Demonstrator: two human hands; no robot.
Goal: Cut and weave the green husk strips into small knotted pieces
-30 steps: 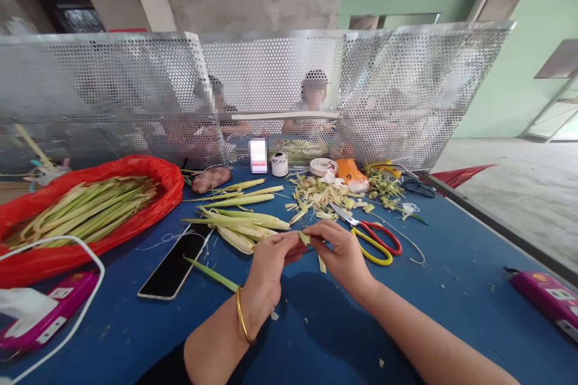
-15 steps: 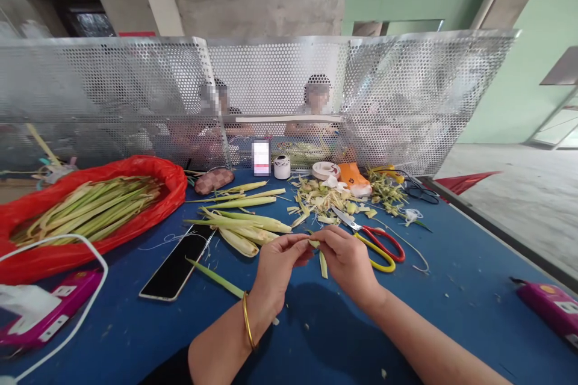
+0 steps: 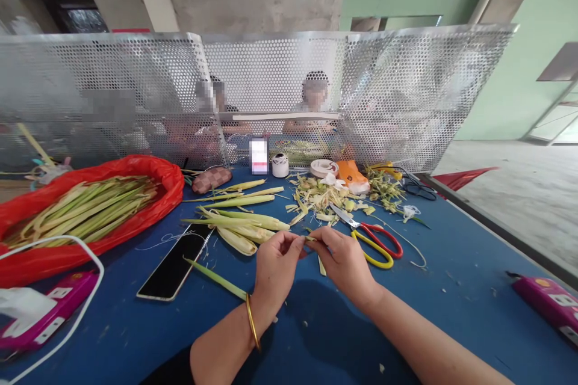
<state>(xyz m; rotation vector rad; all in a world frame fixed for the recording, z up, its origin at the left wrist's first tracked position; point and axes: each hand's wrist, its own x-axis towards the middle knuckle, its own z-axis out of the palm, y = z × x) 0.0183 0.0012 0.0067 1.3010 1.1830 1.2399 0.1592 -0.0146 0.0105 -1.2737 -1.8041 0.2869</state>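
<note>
My left hand [image 3: 277, 267], a gold bangle at its wrist, pinches a short pale-green leaf strip [image 3: 310, 239]. Thumb and fingers of my right hand [image 3: 345, 264] are closed on that same strip, so only a small part of it shows between the fingertips. Below the fingers, a pale strip end [image 3: 322, 266] is visible; whether it belongs to the held piece I cannot tell. A long green leaf [image 3: 217, 278] runs toward my left wrist. Pale leafy stalks [image 3: 244, 231] lie beyond my left hand. Scissors [image 3: 382, 246] with red and yellow handles rest right of my right hand.
At the left are a red bag [image 3: 174, 175] of long leaves, a purple power strip [image 3: 67, 307] and a black phone [image 3: 174, 274]. Leaf scraps [image 3: 323, 200], a tape roll [image 3: 324, 168] and a white jar [image 3: 280, 166] stand before a perforated metal screen [image 3: 275, 66]. People sit behind it.
Both hands stay close together on the strip, with their fingertips slightly shifted. The whole view has moved a little; the other things lie as before.
</note>
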